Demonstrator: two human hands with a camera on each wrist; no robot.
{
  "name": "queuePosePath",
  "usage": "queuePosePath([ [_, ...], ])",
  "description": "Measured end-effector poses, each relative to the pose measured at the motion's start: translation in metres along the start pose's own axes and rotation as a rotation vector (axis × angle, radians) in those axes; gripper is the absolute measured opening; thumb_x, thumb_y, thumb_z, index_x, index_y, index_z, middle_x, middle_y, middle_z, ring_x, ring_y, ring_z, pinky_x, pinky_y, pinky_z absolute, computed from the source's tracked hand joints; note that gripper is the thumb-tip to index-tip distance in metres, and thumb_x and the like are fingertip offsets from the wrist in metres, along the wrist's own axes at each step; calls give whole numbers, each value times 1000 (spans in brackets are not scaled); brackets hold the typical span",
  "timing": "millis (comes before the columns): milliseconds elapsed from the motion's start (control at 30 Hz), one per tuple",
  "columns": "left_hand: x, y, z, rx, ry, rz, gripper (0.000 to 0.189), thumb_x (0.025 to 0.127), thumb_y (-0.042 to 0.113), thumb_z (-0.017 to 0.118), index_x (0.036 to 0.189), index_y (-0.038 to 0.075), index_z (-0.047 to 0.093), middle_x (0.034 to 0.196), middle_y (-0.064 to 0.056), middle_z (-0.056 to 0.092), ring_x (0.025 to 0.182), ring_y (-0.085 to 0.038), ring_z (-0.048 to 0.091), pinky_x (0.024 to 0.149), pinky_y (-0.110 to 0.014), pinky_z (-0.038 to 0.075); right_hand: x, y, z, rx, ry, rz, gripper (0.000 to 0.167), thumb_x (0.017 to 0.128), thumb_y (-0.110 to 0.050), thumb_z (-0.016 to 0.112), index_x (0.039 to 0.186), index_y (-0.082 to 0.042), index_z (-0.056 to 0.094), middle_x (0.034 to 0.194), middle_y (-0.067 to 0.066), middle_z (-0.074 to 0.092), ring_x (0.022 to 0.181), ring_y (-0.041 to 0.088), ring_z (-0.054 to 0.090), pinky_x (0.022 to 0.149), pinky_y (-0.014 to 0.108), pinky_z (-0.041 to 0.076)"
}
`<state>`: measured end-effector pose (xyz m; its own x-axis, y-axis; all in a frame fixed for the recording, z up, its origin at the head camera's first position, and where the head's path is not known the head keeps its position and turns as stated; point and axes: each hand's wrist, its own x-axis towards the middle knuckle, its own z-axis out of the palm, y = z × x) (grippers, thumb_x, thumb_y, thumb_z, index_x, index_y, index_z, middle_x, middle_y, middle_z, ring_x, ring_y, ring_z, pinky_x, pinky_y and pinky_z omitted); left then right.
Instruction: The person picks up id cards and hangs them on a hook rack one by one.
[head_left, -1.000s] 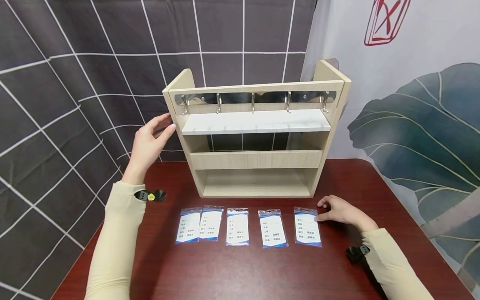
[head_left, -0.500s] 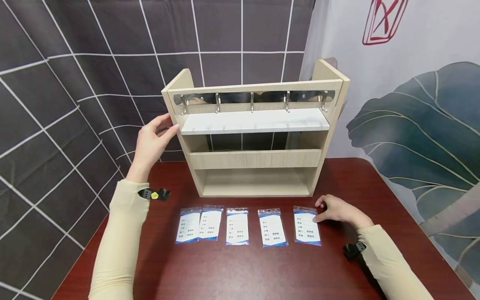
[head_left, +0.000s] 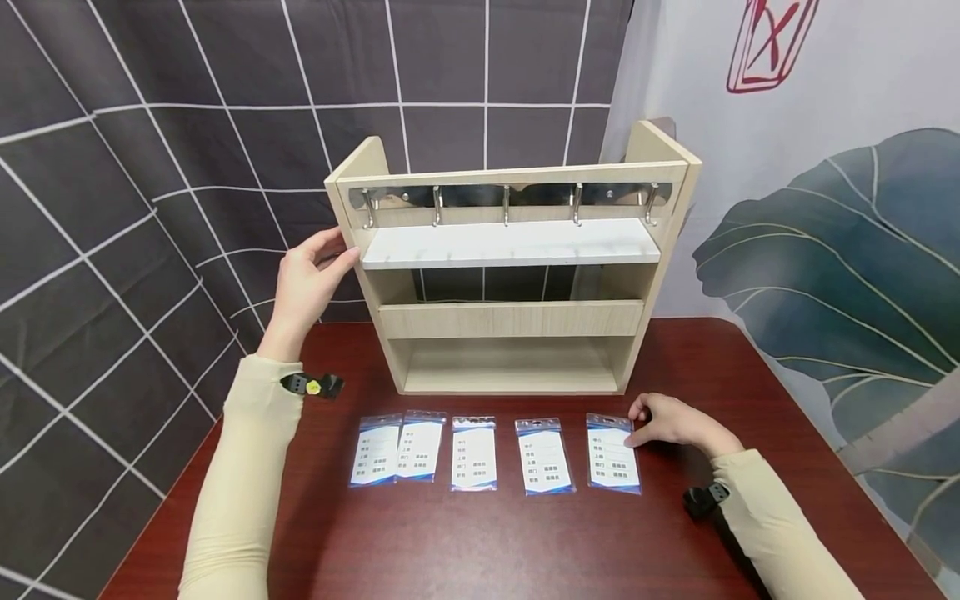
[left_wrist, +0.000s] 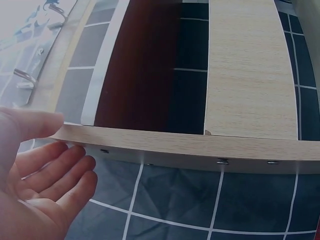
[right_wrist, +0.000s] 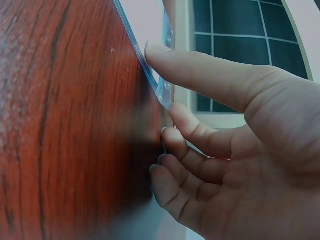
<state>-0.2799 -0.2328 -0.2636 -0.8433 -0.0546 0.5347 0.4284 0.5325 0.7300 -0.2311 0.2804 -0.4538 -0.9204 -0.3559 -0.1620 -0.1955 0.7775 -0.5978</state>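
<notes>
A pale wooden shelf unit (head_left: 510,321) stands upright, with a metal strip of several hooks (head_left: 506,204) across its upper front. My left hand (head_left: 306,279) holds the front edge of its left side panel (left_wrist: 165,140), thumb at the front and fingers along the outer face. Blue-and-white badges in clear sleeves lie in a row before the unit. At the rightmost badge (head_left: 613,462), my right hand (head_left: 678,423) pinches the upper right edge; in the right wrist view the thumb (right_wrist: 190,67) lies on the sleeve and the index finger is by its corner.
Farther left lie another badge (head_left: 545,458), a middle badge (head_left: 474,454) and two overlapping badges (head_left: 375,454). The dark red table (head_left: 480,550) carries everything. A grid-patterned dark curtain (head_left: 225,150) hangs behind and to the left.
My left hand has moved slightly right, its thumb coming onto the shelf unit's front edge. My right hand has shifted slightly left at the rightmost badge; the badges stay where they lie.
</notes>
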Motion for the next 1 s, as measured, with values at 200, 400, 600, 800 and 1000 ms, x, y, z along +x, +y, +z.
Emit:
queuePosePath([
  [200,1,-2,1,5,6,4,45,97,20,69,134,-4,61,127,-22,66,119,-31,63,102,-31,52,-1,-2,3,42,13,19,38,72,-11,89,91,-3,57,82,5,52,80,20,49,70,32,41],
  [400,1,-2,1,-9,9,7,44,96,20,69,133,-3,62,126,-21,67,117,-27,64,100,-29,52,-2,-2,4,75,34,8,38,71,-7,88,91,-3,55,80,4,54,77,18,51,68,29,42],
  [600,2,-3,1,-17,17,-9,45,96,19,70,134,-4,62,129,-21,65,119,-29,64,100,-30,52,-1,-3,4,162,26,13,38,72,-1,84,93,-1,53,74,2,53,70,16,51,62,23,42],
  [800,3,-4,2,-31,26,-20,44,95,18,72,133,-3,63,130,-20,65,119,-29,64,98,-31,53,-1,-1,4,230,12,-32,41,73,2,81,100,6,51,74,3,54,67,14,50,59,22,41],
  [1000,4,-5,2,-17,32,-19,42,94,19,72,130,-3,65,127,-21,66,117,-28,65,97,-32,53,3,-1,5,264,-2,-67,44,75,1,79,111,12,58,78,3,55,72,13,50,61,21,42],
])
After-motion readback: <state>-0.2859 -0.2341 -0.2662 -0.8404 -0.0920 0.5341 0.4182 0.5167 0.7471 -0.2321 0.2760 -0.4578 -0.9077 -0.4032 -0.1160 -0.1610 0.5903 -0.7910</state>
